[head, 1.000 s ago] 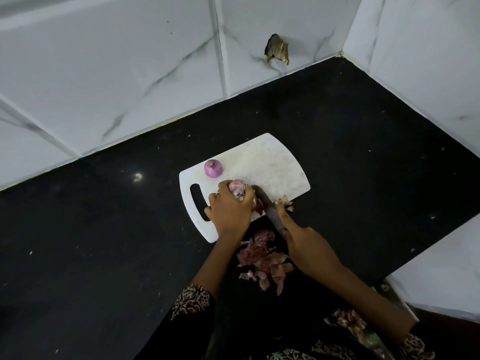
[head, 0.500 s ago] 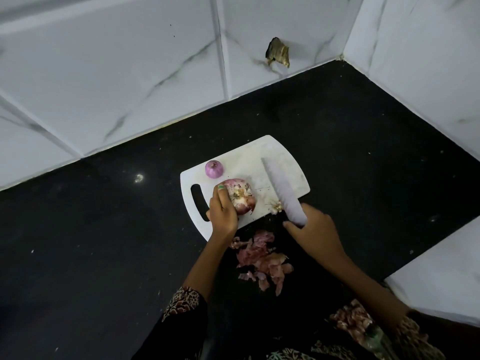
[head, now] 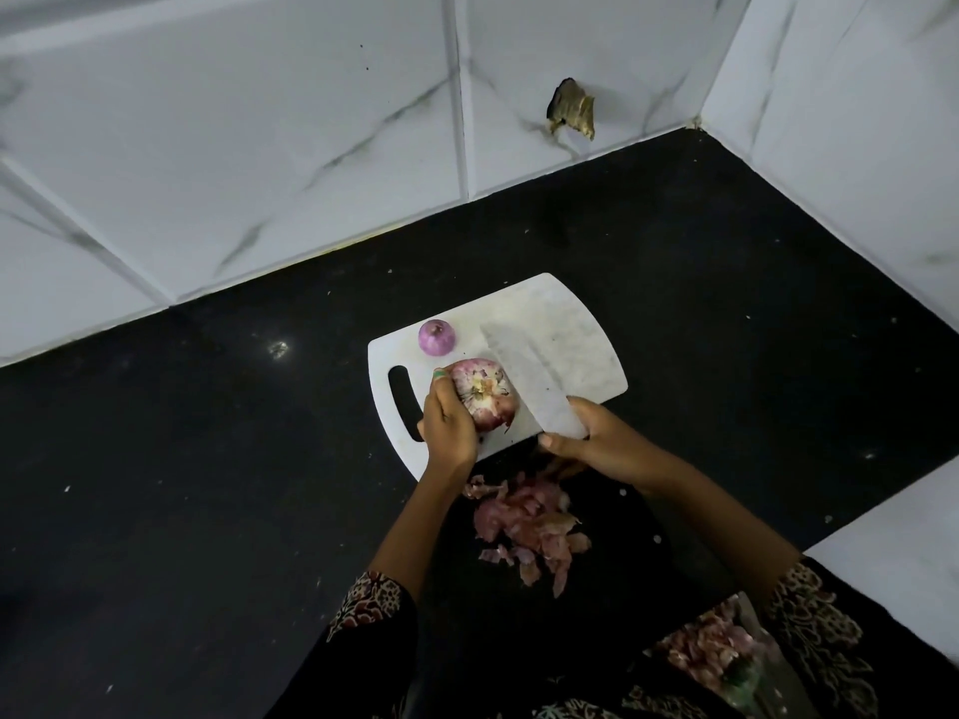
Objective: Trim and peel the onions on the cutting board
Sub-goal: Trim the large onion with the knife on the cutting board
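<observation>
A white cutting board (head: 581,350) with a handle slot lies on the black counter. My left hand (head: 449,420) grips a large red onion (head: 485,394) on the board, its root end turned up toward me. My right hand (head: 591,441) holds a knife (head: 524,376) whose broad pale blade lies over the board just right of that onion, tip pointing away. A small peeled purple onion (head: 437,337) sits near the board's far left edge.
A heap of pink onion skins (head: 529,526) lies on the black counter (head: 207,485) just in front of the board. More peels in a clear bag (head: 716,651) sit at the lower right. White marbled tile walls (head: 259,147) close the back and right.
The knife lifted from a low cut beside the onion and swung up over the board, then shifted left next to the onion. My left hand turned the onion so its root end faces up.
</observation>
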Tool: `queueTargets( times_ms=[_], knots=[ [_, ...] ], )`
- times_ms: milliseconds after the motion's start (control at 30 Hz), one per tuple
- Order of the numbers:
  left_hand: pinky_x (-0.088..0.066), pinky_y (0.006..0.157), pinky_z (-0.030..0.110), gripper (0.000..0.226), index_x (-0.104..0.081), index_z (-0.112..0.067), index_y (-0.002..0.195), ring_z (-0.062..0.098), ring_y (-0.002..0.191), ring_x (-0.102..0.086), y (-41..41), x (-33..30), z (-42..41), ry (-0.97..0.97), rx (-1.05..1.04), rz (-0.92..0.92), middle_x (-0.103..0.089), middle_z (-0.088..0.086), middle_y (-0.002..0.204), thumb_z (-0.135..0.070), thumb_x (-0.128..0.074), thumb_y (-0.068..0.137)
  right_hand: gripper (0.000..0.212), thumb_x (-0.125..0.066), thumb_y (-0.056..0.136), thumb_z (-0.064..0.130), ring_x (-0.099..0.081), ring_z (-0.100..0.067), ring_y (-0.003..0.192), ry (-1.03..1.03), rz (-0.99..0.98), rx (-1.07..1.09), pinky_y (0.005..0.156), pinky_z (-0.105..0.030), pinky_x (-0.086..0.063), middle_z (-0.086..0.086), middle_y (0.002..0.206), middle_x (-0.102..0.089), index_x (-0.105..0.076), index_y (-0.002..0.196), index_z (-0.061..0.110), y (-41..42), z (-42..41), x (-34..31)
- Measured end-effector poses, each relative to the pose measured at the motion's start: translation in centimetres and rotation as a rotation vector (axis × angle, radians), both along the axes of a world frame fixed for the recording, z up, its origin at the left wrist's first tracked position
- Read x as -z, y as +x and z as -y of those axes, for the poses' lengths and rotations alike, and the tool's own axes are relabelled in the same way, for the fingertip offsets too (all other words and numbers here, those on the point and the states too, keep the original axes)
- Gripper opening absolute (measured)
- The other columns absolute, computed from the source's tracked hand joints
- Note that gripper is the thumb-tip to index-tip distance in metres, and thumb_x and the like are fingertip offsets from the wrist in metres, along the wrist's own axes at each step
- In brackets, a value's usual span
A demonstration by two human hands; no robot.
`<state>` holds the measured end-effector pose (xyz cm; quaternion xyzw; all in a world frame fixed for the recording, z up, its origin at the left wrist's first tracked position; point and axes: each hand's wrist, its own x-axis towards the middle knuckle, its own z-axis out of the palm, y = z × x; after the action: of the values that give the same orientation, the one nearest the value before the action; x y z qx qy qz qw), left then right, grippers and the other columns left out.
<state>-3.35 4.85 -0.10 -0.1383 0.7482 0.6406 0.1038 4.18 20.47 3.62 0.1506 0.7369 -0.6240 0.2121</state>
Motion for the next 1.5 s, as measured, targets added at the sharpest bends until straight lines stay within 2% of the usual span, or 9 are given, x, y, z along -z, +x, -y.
queueTargets(
  times_ms=[100, 233, 433, 633, 800, 900, 1100, 1267, 1500],
  knots=[
    [-0.043, 0.102, 0.042, 0.039, -0.048, -0.034, 0.076, 0.009, 0.084, -0.056, 0.0, -0.4, -0.1, -0.022, 0.006, -0.028, -0.055, -0.011, 0.081, -0.032, -0.021, 0.104, 0.039, -0.061, 0.092, 0.016, -0.071, -0.023, 0.082, -0.011, -0.024, 0.141, 0.07, -0.032, -0.058, -0.012, 0.11, -0.067, -0.048, 0.128, 0.012, 0.8, -0.1, 0.1],
    [-0.046, 0.098, 0.044, 0.037, -0.051, -0.032, 0.078, 0.019, 0.093, -0.058, -0.1, -0.2, -0.2, -0.024, 0.005, -0.055, -0.059, -0.001, 0.087, -0.036, -0.024, 0.103, 0.025, -0.054, 0.095, 0.012, -0.066, -0.022, 0.059, -0.003, -0.16, 0.458, 0.053, -0.028, -0.054, -0.011, 0.093, -0.072, -0.047, 0.118, 0.013, 0.6, 0.3, -0.9],
    [-0.05, 0.073, 0.019, 0.027, -0.055, -0.018, 0.093, 0.003, 0.08, -0.06, 0.0, -1.8, -0.6, 0.146, 0.098, -0.217, -0.059, -0.003, 0.088, -0.022, -0.03, 0.105, 0.02, -0.066, 0.087, 0.033, -0.044, -0.01, 0.041, -0.037, -0.067, 0.424, 0.04, -0.023, -0.037, -0.004, 0.076, -0.071, -0.062, 0.1, 0.017, 0.3, 1.3, -2.2],
    [-0.043, 0.079, 0.025, 0.033, -0.056, -0.025, 0.119, 0.014, 0.096, -0.052, -1.6, -2.7, 0.9, -0.258, 0.645, -0.644, -0.061, -0.006, 0.106, -0.042, -0.041, 0.096, 0.032, -0.067, 0.083, 0.044, -0.069, -0.012, 0.074, -0.253, -0.013, 0.612, 0.055, -0.02, -0.05, -0.001, 0.091, -0.074, -0.068, 0.103, 0.019, -1.7, 3.7, -2.9],
    [-0.039, 0.073, 0.03, 0.056, -0.057, -0.019, 0.124, 0.017, 0.089, -0.046, -2.7, -3.1, 1.9, -0.613, 0.919, -0.832, -0.065, 0.005, 0.102, -0.058, -0.046, 0.085, 0.029, -0.07, 0.082, 0.037, -0.069, -0.031, 0.089, -0.223, 0.012, 0.595, 0.072, -0.039, -0.054, -0.014, 0.098, -0.073, -0.07, 0.1, 0.014, -1.8, 3.8, -1.9],
    [-0.044, 0.078, 0.03, 0.057, -0.045, -0.026, 0.129, 0.017, 0.1, -0.056, -2.5, -3.0, 2.2, -0.529, 0.927, -0.703, -0.061, 0.002, 0.115, -0.057, -0.054, 0.083, 0.027, -0.073, 0.079, 0.039, -0.063, -0.046, 0.095, -0.178, 0.04, 0.586, 0.08, -0.055, -0.052, -0.015, 0.097, -0.072, -0.073, 0.096, 0.017, -1.2, 4.0, -1.4],
    [-0.042, 0.096, 0.036, 0.052, -0.052, -0.017, 0.126, 0.021, 0.116, -0.047, 1.4, -2.0, 1.7, -0.541, 0.502, -0.664, -0.053, 0.004, 0.129, -0.036, -0.062, 0.078, 0.019, -0.074, 0.08, 0.014, -0.062, -0.01, 0.056, -0.12, 0.022, 0.553, 0.045, -0.022, -0.044, -0.006, 0.079, -0.071, -0.069, 0.098, 0.011, -0.6, 3.4, -1.1],
    [-0.039, 0.1, 0.029, 0.069, -0.04, -0.023, 0.137, 0.013, 0.122, -0.04, 3.4, -2.0, 0.7, -0.339, 0.274, -0.333, -0.04, -0.001, 0.132, -0.044, -0.064, 0.077, 0.015, -0.072, 0.082, 0.022, -0.069, -0.013, 0.084, -0.076, 0.009, 0.531, 0.071, -0.027, -0.054, 0.001, 0.088, -0.073, -0.069, 0.097, 0.019, 0.1, 4.1, 0.0],
    [-0.039, 0.093, 0.033, 0.074, -0.04, -0.018, 0.136, 0.024, 0.125, -0.039, 0.7, -3.5, -1.7, -0.528, 0.246, -0.209, -0.039, 0.006, 0.135, -0.054, -0.067, 0.078, 0.01, -0.054, 0.092, 0.019, -0.05, -0.014, 0.063, 0.145, -0.061, 0.37, 0.06, -0.03, -0.035, 0.001, 0.067, -0.053, -0.059, 0.086, 0.013, 0.8, 3.4, 0.4]
  ],
)
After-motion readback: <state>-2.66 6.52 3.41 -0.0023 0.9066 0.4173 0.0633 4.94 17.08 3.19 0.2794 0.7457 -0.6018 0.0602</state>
